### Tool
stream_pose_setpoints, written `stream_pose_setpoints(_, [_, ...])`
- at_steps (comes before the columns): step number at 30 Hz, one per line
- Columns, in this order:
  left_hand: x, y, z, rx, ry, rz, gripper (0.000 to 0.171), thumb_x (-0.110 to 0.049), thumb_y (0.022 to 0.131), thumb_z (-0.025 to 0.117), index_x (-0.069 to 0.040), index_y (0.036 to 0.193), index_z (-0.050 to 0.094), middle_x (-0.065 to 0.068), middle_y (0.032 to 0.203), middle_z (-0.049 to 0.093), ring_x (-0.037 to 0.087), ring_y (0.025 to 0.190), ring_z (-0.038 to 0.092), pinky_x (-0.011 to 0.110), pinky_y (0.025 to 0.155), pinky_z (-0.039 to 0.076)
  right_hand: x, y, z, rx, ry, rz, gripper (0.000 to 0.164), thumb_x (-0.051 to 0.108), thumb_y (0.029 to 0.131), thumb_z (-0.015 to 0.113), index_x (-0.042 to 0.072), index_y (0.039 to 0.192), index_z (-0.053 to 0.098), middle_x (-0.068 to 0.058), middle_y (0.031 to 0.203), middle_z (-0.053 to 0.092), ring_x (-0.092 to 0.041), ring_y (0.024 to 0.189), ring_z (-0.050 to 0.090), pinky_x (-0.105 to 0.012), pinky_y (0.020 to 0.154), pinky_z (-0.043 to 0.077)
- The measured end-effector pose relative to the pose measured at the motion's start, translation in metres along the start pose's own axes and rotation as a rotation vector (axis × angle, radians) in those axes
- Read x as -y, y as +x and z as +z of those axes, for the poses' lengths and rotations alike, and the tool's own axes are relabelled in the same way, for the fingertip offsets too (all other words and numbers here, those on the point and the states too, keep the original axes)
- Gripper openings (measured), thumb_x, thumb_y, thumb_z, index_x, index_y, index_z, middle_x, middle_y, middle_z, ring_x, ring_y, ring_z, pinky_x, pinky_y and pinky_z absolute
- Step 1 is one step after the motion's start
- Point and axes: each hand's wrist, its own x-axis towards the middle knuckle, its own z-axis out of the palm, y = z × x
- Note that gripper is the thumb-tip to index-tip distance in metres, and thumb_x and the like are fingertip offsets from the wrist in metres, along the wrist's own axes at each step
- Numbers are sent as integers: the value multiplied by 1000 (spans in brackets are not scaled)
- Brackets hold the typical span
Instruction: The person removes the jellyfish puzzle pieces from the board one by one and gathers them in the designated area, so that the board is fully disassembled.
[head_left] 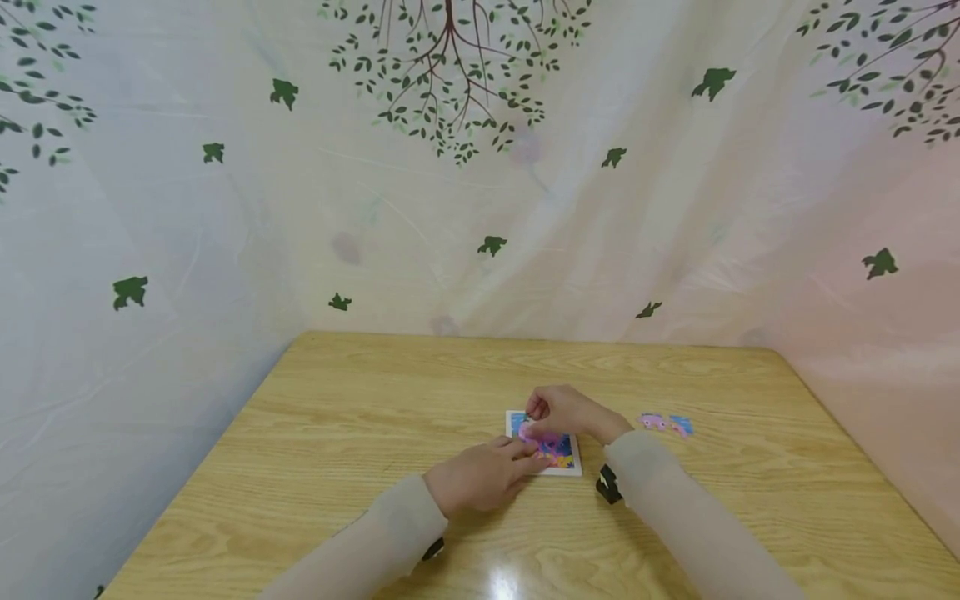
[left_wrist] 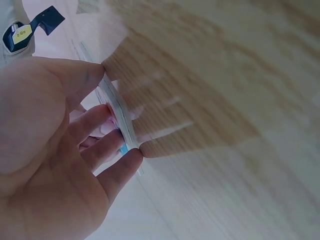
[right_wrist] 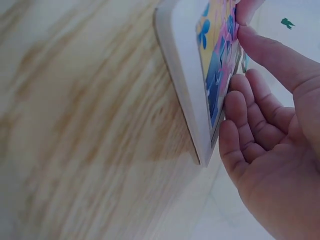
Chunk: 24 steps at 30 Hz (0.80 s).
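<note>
A small jigsaw puzzle in a white-bordered tray [head_left: 576, 463] lies on the table, its picture pink, blue and yellow. My left hand [head_left: 480, 475] rests at its left and near side, fingers extended over the picture. In the left wrist view, the thumb and little finger touch along the edge of the tray [left_wrist: 119, 111]. Over the tray's upper part, my right hand [head_left: 572, 413] pinches what looks like a pink puzzle piece [head_left: 527, 430] between thumb and forefinger, mostly hidden by the fingers. Its other fingers are curled beside the tray [right_wrist: 186, 60] in the right wrist view.
Loose puzzle pieces, a pink one [head_left: 652, 422] and a blue-and-pink one [head_left: 681, 425], lie on the wooden table [head_left: 360, 400] right of the tray. A pale curtain [head_left: 420, 208] with printed leaves surrounds the table's back and sides.
</note>
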Motion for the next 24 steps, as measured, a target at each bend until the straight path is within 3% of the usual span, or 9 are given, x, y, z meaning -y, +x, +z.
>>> stream_pose_setpoints(15, [0, -1, -4, 2, 6, 13, 48, -27, 111, 51, -22, 159, 46, 4, 156, 50, 20, 144, 47, 32, 119, 37, -2, 0, 1, -19, 26, -35, 27, 19, 88, 85, 6, 102, 66, 0, 95, 68, -12, 89, 64, -31, 84, 57])
stream_pose_setpoints(24, [1, 0, -2, -14, -12, 6, 48, -26, 111, 51, -23, 158, 47, 4, 154, 52, 20, 142, 49, 33, 118, 39, 1, -2, 1, -55, 38, -66, 12, 20, 99, 73, 10, 98, 66, 2, 87, 68, -11, 76, 61, -28, 68, 53])
